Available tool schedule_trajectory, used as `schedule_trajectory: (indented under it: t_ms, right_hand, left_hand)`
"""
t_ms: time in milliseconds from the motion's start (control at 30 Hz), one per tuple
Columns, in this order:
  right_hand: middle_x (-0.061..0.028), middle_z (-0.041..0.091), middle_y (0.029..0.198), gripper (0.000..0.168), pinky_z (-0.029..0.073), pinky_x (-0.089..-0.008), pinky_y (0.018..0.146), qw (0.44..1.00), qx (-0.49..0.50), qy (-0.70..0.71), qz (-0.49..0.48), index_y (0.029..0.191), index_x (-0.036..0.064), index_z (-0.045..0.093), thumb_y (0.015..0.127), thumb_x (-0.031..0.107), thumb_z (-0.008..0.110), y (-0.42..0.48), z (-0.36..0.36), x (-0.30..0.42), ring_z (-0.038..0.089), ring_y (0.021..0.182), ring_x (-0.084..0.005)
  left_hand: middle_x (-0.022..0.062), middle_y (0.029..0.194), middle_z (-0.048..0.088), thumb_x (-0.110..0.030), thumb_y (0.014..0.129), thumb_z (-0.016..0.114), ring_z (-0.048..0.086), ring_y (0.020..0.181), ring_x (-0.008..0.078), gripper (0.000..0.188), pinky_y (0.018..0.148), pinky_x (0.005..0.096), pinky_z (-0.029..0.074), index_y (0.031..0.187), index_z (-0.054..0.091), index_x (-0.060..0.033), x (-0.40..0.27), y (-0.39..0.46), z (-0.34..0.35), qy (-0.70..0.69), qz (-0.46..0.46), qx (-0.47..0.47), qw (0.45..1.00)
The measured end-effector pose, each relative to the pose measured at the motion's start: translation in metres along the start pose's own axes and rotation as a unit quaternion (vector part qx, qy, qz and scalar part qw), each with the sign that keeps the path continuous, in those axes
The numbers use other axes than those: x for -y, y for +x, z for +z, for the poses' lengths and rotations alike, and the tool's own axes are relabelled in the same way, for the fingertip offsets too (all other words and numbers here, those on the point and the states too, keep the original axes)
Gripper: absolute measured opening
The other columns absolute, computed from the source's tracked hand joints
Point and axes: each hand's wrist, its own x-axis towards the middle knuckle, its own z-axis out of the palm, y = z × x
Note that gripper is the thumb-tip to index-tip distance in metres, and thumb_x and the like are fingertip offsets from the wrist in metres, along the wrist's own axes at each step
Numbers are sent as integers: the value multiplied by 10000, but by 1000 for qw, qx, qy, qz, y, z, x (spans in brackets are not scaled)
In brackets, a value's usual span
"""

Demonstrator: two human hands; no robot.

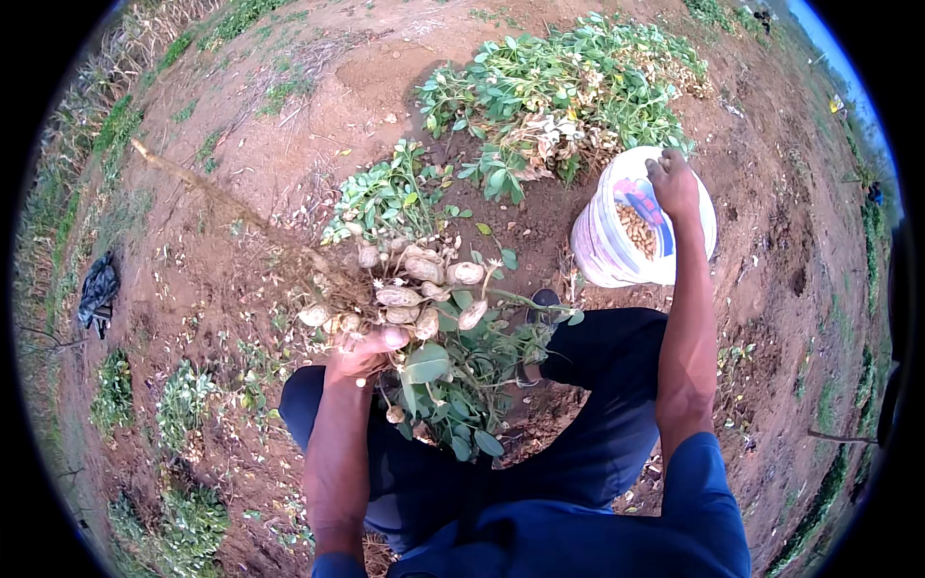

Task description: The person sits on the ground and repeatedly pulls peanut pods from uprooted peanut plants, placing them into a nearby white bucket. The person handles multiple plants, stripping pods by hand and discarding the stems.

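My left hand (367, 352) is closed around an uprooted peanut plant (426, 365), just below its cluster of soil-coated pods (401, 296). The long brown root (224, 191) points up and to the left, while the leafy stems hang between my knees. Over the far rim of a white plastic bucket (603, 253) is my right hand (676, 186), its fingers curled. Whether anything is between those fingers is hidden. Inside the bucket lie loose peanut pods (637, 231), against a wall with coloured print.
A large heap of peanut plants (564, 94) lies on the soil beyond the bucket. Closer in is a smaller leafy bunch (390, 191). A dark plastic bundle (99, 289) sits far left, and more green plants (184, 404) are at lower left.
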Motion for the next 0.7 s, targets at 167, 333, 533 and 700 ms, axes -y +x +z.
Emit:
schedule_trajectory:
  t_ms: [167,333,533,700]
  right_hand:
    - [-286,674,1164,551,513,-414,979,996,46,-28,-74,1346,-61,534,903,221,698,-33,12,59,663,1126,-367]
    - [-54,715,922,335,528,-235,633,794,322,503,-110,1189,12,641,967,257,700,-101,-7,200,632,694,-79]
    - [-86,653,1140,597,517,-229,623,635,537,539,-137,1345,-5,561,904,341,768,-155,-21,263,635,823,-82]
    - [-77,633,1191,582,488,-237,665,620,550,507,-237,1339,-13,576,902,315,776,-158,-26,262,609,799,-79]
  left_hand:
    - [121,1190,672,-182,724,854,657,1049,279,653,959,443,535,1294,592,-4,5,-4,-25,13,-30,63,997]
    - [143,1261,627,-239,823,746,635,1107,291,612,973,442,539,1350,540,-7,-11,6,5,6,-39,65,997]
    - [170,1346,573,-308,941,616,608,1176,306,578,989,441,545,1417,477,-11,-16,7,23,-30,-69,48,996]
    - [197,1380,555,-325,1032,501,587,1225,335,517,1030,468,529,1433,460,0,18,4,-9,-220,-159,-25,962]
